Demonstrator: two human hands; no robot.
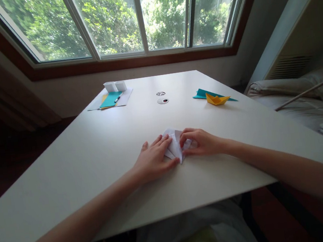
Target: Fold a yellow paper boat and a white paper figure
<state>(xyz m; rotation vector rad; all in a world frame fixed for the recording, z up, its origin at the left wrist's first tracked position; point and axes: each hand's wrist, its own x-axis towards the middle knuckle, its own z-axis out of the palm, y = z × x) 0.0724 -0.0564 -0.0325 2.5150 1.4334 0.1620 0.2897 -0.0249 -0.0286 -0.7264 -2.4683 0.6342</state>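
A partly folded sheet of white paper (175, 139) lies on the white table (109, 151), close to its front edge. My left hand (155, 157) rests flat over the paper's left side, fingers stretched out and thumb near the bottom point. On the right, my right hand (199, 142) pinches a raised flap of the same paper between thumb and curled fingers. Part of the paper is hidden under both hands.
A yellow paper boat (217, 99) and a teal paper plane (205, 93) sit at the right. At the far left are teal paper (111, 99), a pen (118, 97) and white folded boxes (115, 86). Two round inserts (163, 101) mark the tabletop's middle.
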